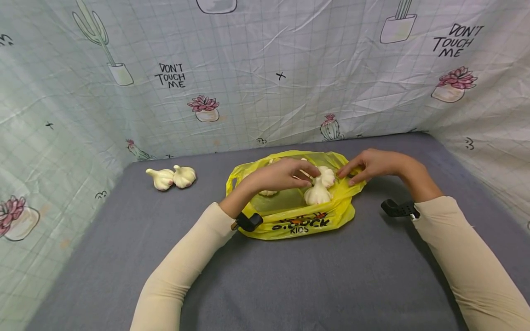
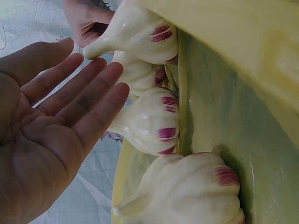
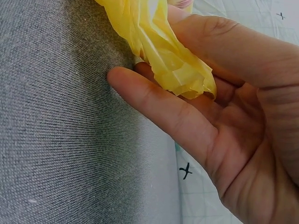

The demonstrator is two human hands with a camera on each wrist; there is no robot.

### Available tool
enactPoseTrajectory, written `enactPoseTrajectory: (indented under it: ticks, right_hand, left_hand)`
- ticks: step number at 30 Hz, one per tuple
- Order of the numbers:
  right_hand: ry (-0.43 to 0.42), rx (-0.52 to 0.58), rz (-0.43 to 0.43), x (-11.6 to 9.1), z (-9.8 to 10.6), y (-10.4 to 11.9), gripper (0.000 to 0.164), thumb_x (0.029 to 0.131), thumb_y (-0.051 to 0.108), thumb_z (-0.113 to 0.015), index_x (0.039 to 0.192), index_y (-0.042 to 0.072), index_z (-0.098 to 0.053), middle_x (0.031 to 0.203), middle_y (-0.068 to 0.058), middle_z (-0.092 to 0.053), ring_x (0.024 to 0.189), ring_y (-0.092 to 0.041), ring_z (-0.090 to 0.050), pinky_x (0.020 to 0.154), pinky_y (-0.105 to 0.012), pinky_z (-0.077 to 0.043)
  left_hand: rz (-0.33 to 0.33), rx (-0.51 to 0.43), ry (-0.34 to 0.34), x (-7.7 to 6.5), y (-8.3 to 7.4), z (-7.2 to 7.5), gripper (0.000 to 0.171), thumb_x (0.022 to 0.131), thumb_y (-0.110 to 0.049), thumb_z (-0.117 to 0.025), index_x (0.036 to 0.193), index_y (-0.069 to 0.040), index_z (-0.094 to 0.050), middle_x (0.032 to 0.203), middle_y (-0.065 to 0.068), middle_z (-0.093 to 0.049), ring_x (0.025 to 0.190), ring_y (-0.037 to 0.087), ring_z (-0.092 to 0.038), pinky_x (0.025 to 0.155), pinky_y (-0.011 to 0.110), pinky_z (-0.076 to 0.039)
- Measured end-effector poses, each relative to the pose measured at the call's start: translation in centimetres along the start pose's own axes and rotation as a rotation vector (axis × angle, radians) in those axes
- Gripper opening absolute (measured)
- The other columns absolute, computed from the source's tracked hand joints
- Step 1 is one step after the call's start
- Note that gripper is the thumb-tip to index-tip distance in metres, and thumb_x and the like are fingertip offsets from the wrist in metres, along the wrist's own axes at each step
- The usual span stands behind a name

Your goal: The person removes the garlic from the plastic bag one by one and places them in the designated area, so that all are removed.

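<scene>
A yellow plastic bag (image 1: 349, 214) lies mouth up on the grey cloth, with several garlic bulbs inside. One garlic bulb (image 1: 318, 194) sits at the front right of the bag, close against another bulb (image 1: 327, 177). Over the bag's mouth is my left hand (image 1: 281, 175), its fingers loosely extended beside the bulbs. In the left wrist view the palm (image 2: 42, 140) holds nothing, and the fingertips lie near the bulb necks. My right hand (image 1: 374, 164) pinches the bag's right edge; the right wrist view shows crumpled yellow plastic (image 3: 163, 56) between thumb and fingers.
Two garlic bulbs lie side by side at the back left, a left one (image 1: 163, 179) and a right one (image 1: 184, 177). The grey cloth (image 1: 290, 285) covers the surface. A printed curtain (image 1: 265, 92) hangs behind and along both sides.
</scene>
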State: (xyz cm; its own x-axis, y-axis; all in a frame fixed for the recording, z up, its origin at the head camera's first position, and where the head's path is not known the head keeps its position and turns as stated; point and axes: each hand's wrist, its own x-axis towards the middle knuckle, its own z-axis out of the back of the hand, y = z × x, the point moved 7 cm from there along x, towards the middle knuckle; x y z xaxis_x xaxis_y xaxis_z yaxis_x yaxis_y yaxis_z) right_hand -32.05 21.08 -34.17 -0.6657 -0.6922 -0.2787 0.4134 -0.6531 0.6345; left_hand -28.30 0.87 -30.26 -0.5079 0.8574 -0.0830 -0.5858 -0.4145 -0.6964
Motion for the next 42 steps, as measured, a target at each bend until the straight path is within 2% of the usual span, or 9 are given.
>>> enactPoseTrajectory:
  ticks: [7, 14, 20, 24, 29, 33, 35, 38, 42]
  right_hand:
    - [-0.003, -0.006, -0.013, 0.0, 0.0, -0.4, 0.035, 0.094, 0.023, -0.076, 0.127, 0.011, -0.073, 0.138, -0.009, -0.064, 0.129, -0.031, -0.055, 0.079, -0.028, -0.054]
    - [0.004, -0.023, 0.018, 0.0, -0.1, -0.1, 0.035, 0.094, 0.023, -0.075, 0.127, 0.01, -0.073, 0.138, -0.01, -0.064, 0.128, -0.031, -0.056, 0.078, -0.028, -0.055]
    - [0.013, -0.025, 0.032, 0.0, -0.1, 0.2, 0.034, 0.095, 0.021, -0.075, 0.127, 0.01, -0.073, 0.138, -0.01, -0.064, 0.134, -0.034, -0.053, 0.084, -0.026, -0.053]
    - [0.018, -0.029, 0.031, 0.0, -0.1, 0.1, 0.034, 0.095, 0.02, -0.074, 0.127, 0.009, -0.072, 0.138, -0.011, -0.064, 0.134, -0.034, -0.053, 0.087, -0.025, -0.052]
    - [0.021, -0.026, 0.031, 0.0, -0.1, 0.1, 0.034, 0.095, 0.019, -0.074, 0.127, 0.009, -0.072, 0.139, -0.011, -0.063, 0.134, -0.035, -0.053, 0.086, -0.025, -0.052]
    - [0.023, -0.027, 0.036, 0.0, -0.1, 0.2, 0.034, 0.095, 0.02, -0.074, 0.127, 0.008, -0.072, 0.139, -0.012, -0.063, 0.133, -0.035, -0.054, 0.085, -0.025, -0.053]
    - [0.025, -0.028, 0.038, 0.0, -0.1, 0.2, 0.034, 0.095, 0.02, -0.074, 0.127, 0.008, -0.072, 0.139, -0.012, -0.063, 0.133, -0.036, -0.054, 0.085, -0.025, -0.053]
    - [0.025, -0.031, 0.04, 0.0, -0.1, 0.2, 0.034, 0.095, 0.019, -0.074, 0.127, 0.008, -0.072, 0.139, -0.012, -0.063, 0.133, -0.036, -0.054, 0.085, -0.025, -0.053]
    - [0.024, -0.027, 0.041, 0.0, -0.1, 0.1, 0.034, 0.095, 0.019, -0.075, 0.126, 0.008, -0.073, 0.139, -0.013, -0.063, 0.133, -0.036, -0.053, 0.085, -0.025, -0.053]
  left_hand:
    - [0.001, -0.108, 0.019, 0.9, 0.0, -0.1, 0.036, 0.1, -0.005, -0.064, 0.135, 0.0, -0.06, 0.132, 0.012, -0.063, 0.117, 0.018, -0.066, 0.092, 0.023, -0.054]
    - [-0.042, -0.016, 0.026, 1.8, -0.4, -0.2, 0.028, 0.096, -0.006, -0.07, 0.124, -0.003, -0.072, 0.116, 0.005, -0.073, 0.103, 0.008, -0.069, 0.086, 0.023, -0.055]
    - [-0.062, -0.051, 0.027, 2.3, -0.3, -0.5, 0.021, 0.094, -0.007, -0.073, 0.115, -0.004, -0.076, 0.109, 0.003, -0.075, 0.099, 0.007, -0.07, 0.086, 0.023, -0.056]
    - [-0.081, -0.111, 0.082, 2.5, -0.4, -0.9, 0.019, 0.092, -0.006, -0.075, 0.11, -0.001, -0.074, 0.116, 0.01, -0.073, 0.107, 0.012, -0.07, 0.091, 0.024, -0.055]
    - [-0.08, -0.244, 0.161, 2.5, -0.2, -1.6, 0.012, 0.092, 0.001, -0.073, 0.1, 0.0, -0.065, 0.123, 0.019, -0.069, 0.115, 0.018, -0.067, 0.095, 0.029, -0.054]
    - [-0.072, -0.298, 0.182, 2.7, 0.1, -1.9, 0.014, 0.094, 0.002, -0.07, 0.106, 0.002, -0.063, 0.119, 0.016, -0.07, 0.113, 0.016, -0.068, 0.093, 0.031, -0.055]
    - [-0.086, -0.289, 0.189, 2.8, 0.1, -2.0, 0.022, 0.095, 0.001, -0.068, 0.116, 0.004, -0.065, 0.118, 0.016, -0.072, 0.11, 0.015, -0.069, 0.093, 0.031, -0.055]
    - [-0.119, -0.22, 0.195, 2.8, 0.0, -1.9, 0.031, 0.097, -0.003, -0.068, 0.128, 0.003, -0.067, 0.121, 0.013, -0.072, 0.111, 0.01, -0.068, 0.094, 0.029, -0.054]
    - [-0.143, -0.135, 0.191, 2.9, 0.1, -1.9, 0.03, 0.098, -0.009, -0.067, 0.127, -0.002, -0.071, 0.122, 0.003, -0.073, 0.111, 0.005, -0.066, 0.095, 0.026, -0.053]
